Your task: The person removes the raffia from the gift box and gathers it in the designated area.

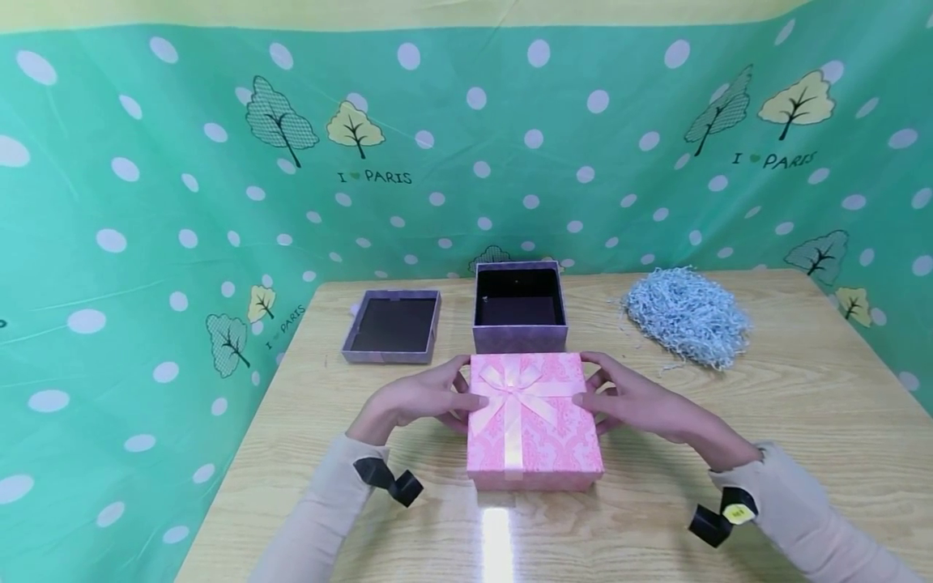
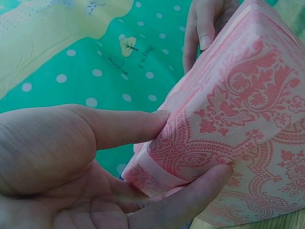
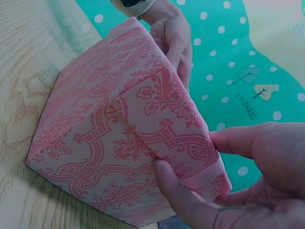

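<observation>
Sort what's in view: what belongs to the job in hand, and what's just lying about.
Job in hand:
- pink box, lid on
- left hand and right hand, gripping it

Apparently just lying about, untouched:
- purple box, open
- purple lid
- blue shreds

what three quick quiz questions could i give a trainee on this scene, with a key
1. True or false: the left hand and right hand grip the pink box from opposite sides.
2. In the head view, what lies to the right of the open purple box?
A) the shallow purple lid
B) the shredded blue paper
C) the left hand
3. What decorates the top of the pink box?

Key:
1. True
2. B
3. A pale pink ribbon bow
</observation>
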### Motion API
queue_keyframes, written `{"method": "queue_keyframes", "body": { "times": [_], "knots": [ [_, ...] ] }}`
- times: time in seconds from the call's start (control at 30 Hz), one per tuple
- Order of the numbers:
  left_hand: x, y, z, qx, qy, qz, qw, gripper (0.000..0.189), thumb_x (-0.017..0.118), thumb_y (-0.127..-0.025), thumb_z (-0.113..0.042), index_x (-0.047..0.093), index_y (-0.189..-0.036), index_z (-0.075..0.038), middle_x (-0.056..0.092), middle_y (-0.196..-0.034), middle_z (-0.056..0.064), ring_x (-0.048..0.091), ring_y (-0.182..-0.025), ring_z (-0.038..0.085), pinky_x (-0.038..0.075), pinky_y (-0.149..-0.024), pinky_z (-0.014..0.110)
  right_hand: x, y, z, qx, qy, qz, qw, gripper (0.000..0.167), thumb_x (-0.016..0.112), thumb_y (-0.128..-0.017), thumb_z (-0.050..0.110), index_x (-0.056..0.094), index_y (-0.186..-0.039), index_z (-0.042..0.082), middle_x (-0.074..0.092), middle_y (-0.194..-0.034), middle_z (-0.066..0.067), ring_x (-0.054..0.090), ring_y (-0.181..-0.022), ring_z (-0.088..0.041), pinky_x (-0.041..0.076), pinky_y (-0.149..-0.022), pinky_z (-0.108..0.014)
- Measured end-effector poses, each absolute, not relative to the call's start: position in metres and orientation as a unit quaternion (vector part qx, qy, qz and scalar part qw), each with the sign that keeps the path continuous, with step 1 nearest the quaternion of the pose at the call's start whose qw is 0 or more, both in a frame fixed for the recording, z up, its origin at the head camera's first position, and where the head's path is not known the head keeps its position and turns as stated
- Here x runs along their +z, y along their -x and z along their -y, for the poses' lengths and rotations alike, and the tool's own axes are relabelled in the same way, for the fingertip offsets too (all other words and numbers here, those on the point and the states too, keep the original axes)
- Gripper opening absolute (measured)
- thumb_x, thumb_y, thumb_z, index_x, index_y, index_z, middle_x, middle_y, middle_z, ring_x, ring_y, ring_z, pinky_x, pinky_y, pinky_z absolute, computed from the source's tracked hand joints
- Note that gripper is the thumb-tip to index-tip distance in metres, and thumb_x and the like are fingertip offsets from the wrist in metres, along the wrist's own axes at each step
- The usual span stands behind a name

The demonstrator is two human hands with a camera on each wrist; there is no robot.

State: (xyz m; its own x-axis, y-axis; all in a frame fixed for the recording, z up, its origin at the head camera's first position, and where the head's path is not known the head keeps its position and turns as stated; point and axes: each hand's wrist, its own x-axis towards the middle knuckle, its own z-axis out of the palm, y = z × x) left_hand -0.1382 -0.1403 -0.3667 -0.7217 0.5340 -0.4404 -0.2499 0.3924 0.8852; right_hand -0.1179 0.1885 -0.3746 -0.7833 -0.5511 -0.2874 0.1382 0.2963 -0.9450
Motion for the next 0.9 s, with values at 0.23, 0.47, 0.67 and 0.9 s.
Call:
{"method": "queue_keyframes", "body": {
  "times": [0.23,0.47,0.67,0.9],
  "knots": [
    [-0.366,0.138,0.139,0.541,-0.093,-0.753,0.363,0.087,0.07,-0.098,-0.009,0.011,-0.161,0.002,0.047,-0.116,0.022,0.067,-0.087,0.027,0.063,-0.081,0.044,-0.375,0.117,-0.19,-0.572,0.141,-0.753,0.292,0.081,0.063,-0.105,0.019,0.009,-0.161,-0.001,0.045,-0.12,-0.024,0.064,-0.1,-0.031,0.062,-0.082,-0.048],
    [-0.364,0.138,0.138,0.54,-0.095,-0.753,0.364,0.089,0.069,-0.099,-0.01,0.008,-0.162,0.002,0.047,-0.116,0.022,0.068,-0.088,0.027,0.063,-0.081,0.043,-0.373,0.116,-0.19,-0.569,0.138,-0.758,0.287,0.08,0.063,-0.105,0.019,0.01,-0.161,-0.002,0.044,-0.119,-0.024,0.064,-0.099,-0.031,0.062,-0.082,-0.049],
    [-0.359,0.137,0.139,0.539,-0.099,-0.757,0.357,0.089,0.069,-0.099,-0.009,0.006,-0.162,0.002,0.047,-0.117,0.022,0.068,-0.089,0.027,0.063,-0.081,0.043,-0.368,0.116,-0.191,-0.573,0.14,-0.757,0.281,0.081,0.063,-0.105,0.019,0.009,-0.161,-0.002,0.043,-0.12,-0.024,0.063,-0.099,-0.031,0.062,-0.081,-0.046],
    [-0.353,0.135,0.139,0.541,-0.106,-0.754,0.356,0.09,0.068,-0.1,-0.01,0.006,-0.163,0.0,0.046,-0.118,0.022,0.067,-0.089,0.027,0.062,-0.083,0.045,-0.365,0.116,-0.194,-0.578,0.146,-0.753,0.277,0.082,0.064,-0.104,0.019,0.009,-0.161,-0.002,0.044,-0.12,-0.024,0.064,-0.099,-0.031,0.062,-0.08,-0.045]
  ]
}}
